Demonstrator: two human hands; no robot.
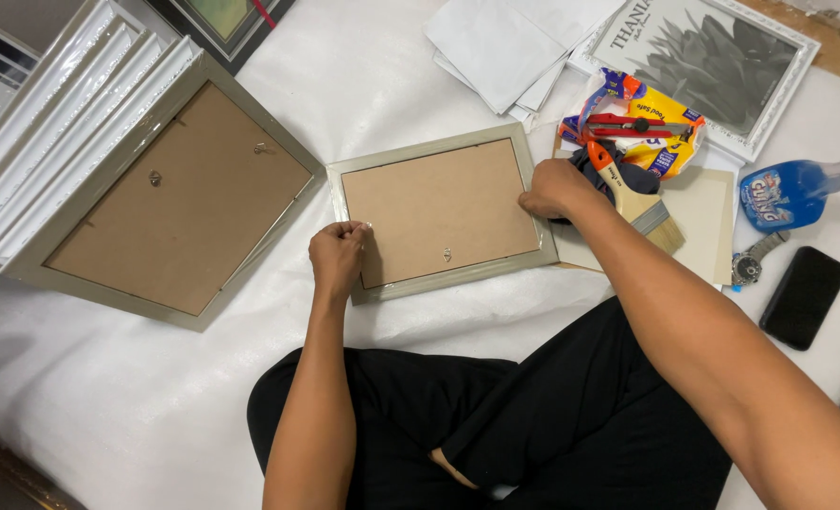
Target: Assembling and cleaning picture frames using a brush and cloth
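A white sheet is spread over the whole floor, and everything is laid out on it. Biggest thing going is the large frame at the left, face down with its brown backing up, propped against a stack of white frames behind it. At the top right a white-framed grey plant print is seen, with a pile of white papers just beside it.

In the middle the small silver frame is laid face down – brown backing board up, a little hanger near its lower edge. It sits right in front of the crossed legs in black trousers.

The left hand is closed at the frame's left edge, fingertips pinched on something tiny at the backing's edge – what exactly can't be made out. The right hand is pressed down on the frame's right edge, fingers curled; nothing is seen to be held in it.

Just right of that hand a paintbrush with an orange handle is laid on a beige board, touching a dark cloth. Above it, a yellow packet with a red cutter on top. Further right: a blue spray bottle, a black phone, and a wristwatch.
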